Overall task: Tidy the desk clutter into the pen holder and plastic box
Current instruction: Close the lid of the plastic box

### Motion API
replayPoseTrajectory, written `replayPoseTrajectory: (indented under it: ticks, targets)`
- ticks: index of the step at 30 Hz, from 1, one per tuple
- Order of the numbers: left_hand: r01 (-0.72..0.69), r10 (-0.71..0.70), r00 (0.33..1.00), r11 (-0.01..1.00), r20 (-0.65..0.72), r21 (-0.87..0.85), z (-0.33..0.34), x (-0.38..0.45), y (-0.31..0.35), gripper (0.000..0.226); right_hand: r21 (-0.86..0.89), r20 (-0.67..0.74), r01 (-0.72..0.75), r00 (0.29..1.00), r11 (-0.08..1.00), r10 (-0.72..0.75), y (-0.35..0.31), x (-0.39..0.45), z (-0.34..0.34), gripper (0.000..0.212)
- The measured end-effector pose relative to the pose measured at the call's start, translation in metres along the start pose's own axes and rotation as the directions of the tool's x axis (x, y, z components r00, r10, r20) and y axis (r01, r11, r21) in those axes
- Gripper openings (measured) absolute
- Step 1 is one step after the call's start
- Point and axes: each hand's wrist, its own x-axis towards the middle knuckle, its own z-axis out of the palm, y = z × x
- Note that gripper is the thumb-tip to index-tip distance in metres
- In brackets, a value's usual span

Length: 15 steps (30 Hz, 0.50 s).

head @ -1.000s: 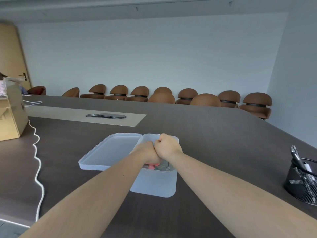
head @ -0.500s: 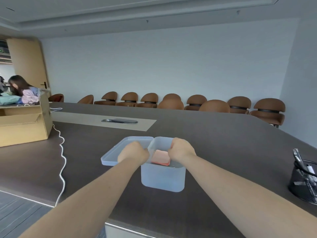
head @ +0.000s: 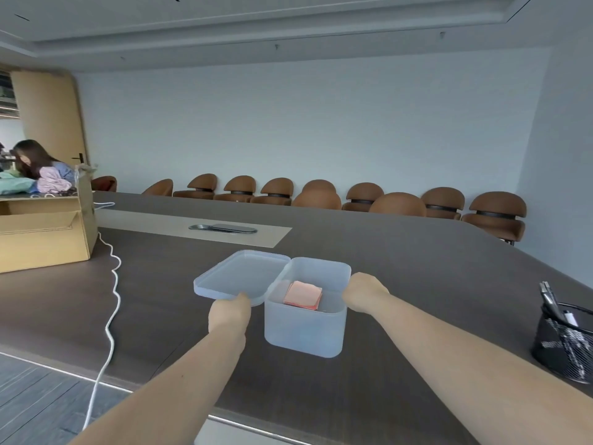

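Our left hand (head: 229, 313): curled fingers gripping near edge of translucent rectangular plastic lid (head: 239, 274), which lies L of box, overlapping its rim. Our right hand (head: 362, 292): curled against R wall of translucent rectangular plastic box (head: 305, 332); can't tell if it grips. Box stands open on dark wood-grain table (head: 417, 268) w/ pink square sticky-note pad (head: 303, 294) inside. Black wire-mesh pen holder (head: 564, 343), pens in it, well apart at far R. Tan cardboard carton (head: 45, 232) & white cord (head: 110, 303) at L.

The translucent plastic box (head: 305, 329) is sitting open on the table — pink notes (head: 302, 294) inside, lid (head: 239, 273) leaning alongside; the mesh pen holder (head: 563, 342) is standing well apart.
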Motion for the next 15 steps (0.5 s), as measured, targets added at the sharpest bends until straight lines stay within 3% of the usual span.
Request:
replayPoseTrajectory:
  ticks: [2, 5, 7, 12, 15]
  targets:
    - [-0.052, 0.052, 0.998, 0.999, -0.025, -0.016, -0.001, -0.004, 0.001, 0.011, -0.008, 0.004, 0.017, 1.0, 1.0, -0.017, 0.0, 0.001, 0.0, 0.026]
    - [-0.154, 0.155, 0.985, 0.988, -0.076, 0.025, -0.001, -0.009, 0.007, 0.036, -0.012, 0.012, 0.025, 1.0, 1.0, -0.025, 0.0, 0.002, 0.001, 0.027]
    - [-0.239, 0.242, 0.965, 0.97, -0.101, 0.044, 0.0, -0.018, 0.015, 0.036, -0.002, 0.009, 0.021, 1.0, 1.0, -0.021, 0.0, 0.003, 0.001, 0.027]
    - [-0.482, 0.483, 0.875, 0.874, -0.005, 0.063, 0.009, -0.028, 0.024, 0.03, 0.086, -0.006, 0.023, 1.0, 0.996, -0.023, 0.012, 0.007, 0.004, 0.026]
    - [-0.493, 0.491, 0.87, 0.868, 0.036, 0.06, 0.019, -0.032, 0.025, 0.055, 0.117, -0.029, 0.039, 0.999, 0.992, -0.036, 0.019, 0.006, 0.001, 0.028]
